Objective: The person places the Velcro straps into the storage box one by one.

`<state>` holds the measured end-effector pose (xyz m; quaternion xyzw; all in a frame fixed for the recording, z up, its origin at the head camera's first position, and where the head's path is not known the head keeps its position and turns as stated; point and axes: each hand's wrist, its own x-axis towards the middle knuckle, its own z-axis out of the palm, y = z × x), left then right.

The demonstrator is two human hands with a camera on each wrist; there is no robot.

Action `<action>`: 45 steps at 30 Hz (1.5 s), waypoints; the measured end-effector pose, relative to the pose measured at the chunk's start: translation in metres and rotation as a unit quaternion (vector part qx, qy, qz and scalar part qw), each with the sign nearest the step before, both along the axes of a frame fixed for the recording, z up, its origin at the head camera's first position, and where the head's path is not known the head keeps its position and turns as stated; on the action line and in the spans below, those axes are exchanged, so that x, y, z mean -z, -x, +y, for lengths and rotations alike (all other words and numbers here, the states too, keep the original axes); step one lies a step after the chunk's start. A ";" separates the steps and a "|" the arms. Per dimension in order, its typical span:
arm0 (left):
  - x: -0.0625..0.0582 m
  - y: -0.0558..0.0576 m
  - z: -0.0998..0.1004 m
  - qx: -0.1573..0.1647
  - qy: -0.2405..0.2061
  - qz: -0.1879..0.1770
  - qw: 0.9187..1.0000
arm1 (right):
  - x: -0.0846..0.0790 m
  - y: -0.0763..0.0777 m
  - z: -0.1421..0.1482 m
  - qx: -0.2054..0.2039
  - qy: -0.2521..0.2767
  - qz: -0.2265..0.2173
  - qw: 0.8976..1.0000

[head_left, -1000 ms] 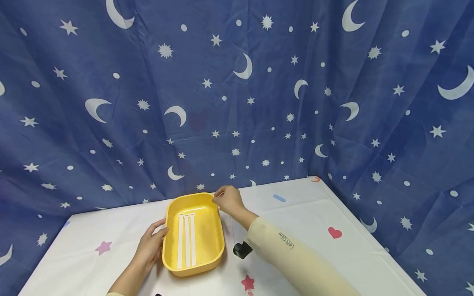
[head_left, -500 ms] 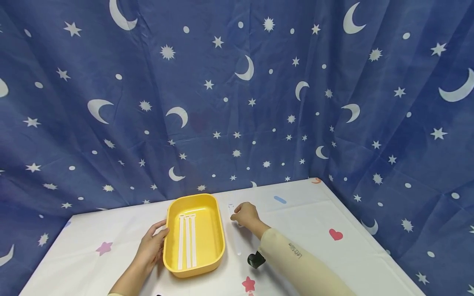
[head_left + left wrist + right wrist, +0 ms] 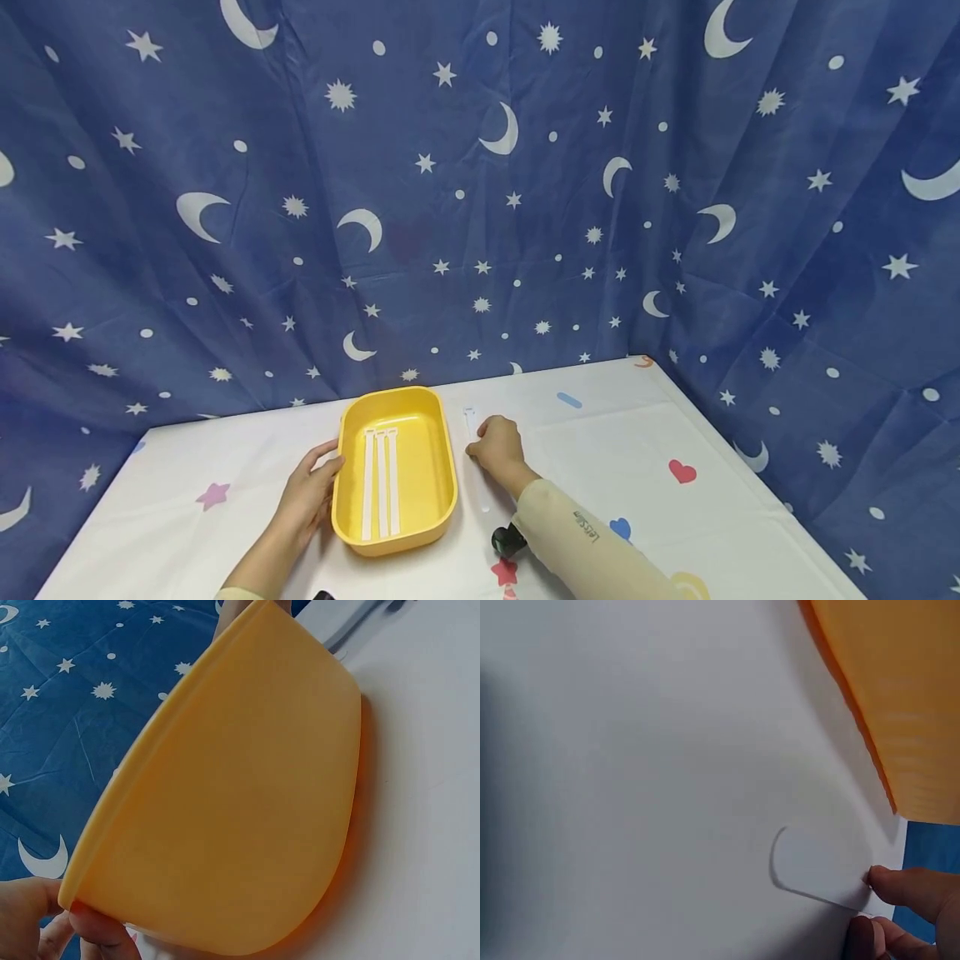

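A yellow plastic tray (image 3: 426,467) stands on the table, with 3 white straps (image 3: 382,487) lying lengthwise in it, slotted heads at the far end. My left hand (image 3: 302,496) grips its left rim, thumb over the edge and fingers against the outer wall, as the left wrist view shows around the yellow tray (image 3: 217,795). To the right of the tray, another white strap (image 3: 470,419) lies flat on the table. My right hand (image 3: 499,450) pinches this strap across its width; its rounded end shows in the right wrist view, where the white strap (image 3: 817,862) nearly blends into the cloth.
A white tablecloth (image 3: 600,458) with printed hearts and stars covers the table. Behind and to the right hangs a blue curtain (image 3: 420,308) with moons and stars. A black wrist device (image 3: 508,540) sits under my right forearm.
My right hand has moved from the tray's far right corner rightward and nearer to me, down onto the strap on the table. My left hand keeps hold of the tray rim.
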<state>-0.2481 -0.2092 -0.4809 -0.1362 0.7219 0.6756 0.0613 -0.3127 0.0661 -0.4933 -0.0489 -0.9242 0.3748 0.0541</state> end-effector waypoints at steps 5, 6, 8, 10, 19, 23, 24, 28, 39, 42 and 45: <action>-0.001 0.000 0.000 0.001 -0.004 -0.001 1.000 | -0.002 0.001 -0.001 0.004 -0.009 0.002 1.000; -0.001 0.000 0.000 0.001 -0.004 -0.001 1.000 | -0.002 0.001 -0.001 0.004 -0.013 0.001 1.000; -0.001 0.000 0.000 0.002 -0.007 0.001 1.000 | -0.003 0.001 0.000 0.003 -0.020 0.001 1.000; -0.001 0.000 0.000 0.002 -0.010 0.002 1.000 | -0.004 0.000 0.001 0.002 -0.025 0.002 1.000; 0.000 0.000 0.001 0.007 -0.007 -0.002 1.000 | -0.004 0.000 0.004 -0.001 -0.021 0.004 1.000; 0.000 0.000 0.000 0.008 -0.006 -0.002 1.000 | -0.003 0.000 0.004 0.005 -0.011 0.000 1.000; 0.000 0.000 0.000 0.008 -0.004 -0.002 1.000 | -0.003 -0.001 0.004 0.006 -0.009 -0.001 1.000; -0.001 -0.001 0.001 0.006 -0.006 -0.001 1.000 | -0.003 0.000 0.004 0.008 -0.002 0.000 1.000; -0.001 0.000 0.001 0.005 -0.008 0.002 1.000 | -0.004 -0.001 0.005 0.004 0.029 0.006 1.000; -0.002 0.000 0.001 0.002 -0.005 -0.002 1.000 | -0.003 -0.001 0.005 0.004 0.032 0.008 0.999; -0.002 0.000 0.001 0.002 -0.003 -0.004 1.000 | -0.003 -0.001 0.005 0.007 0.033 0.005 0.999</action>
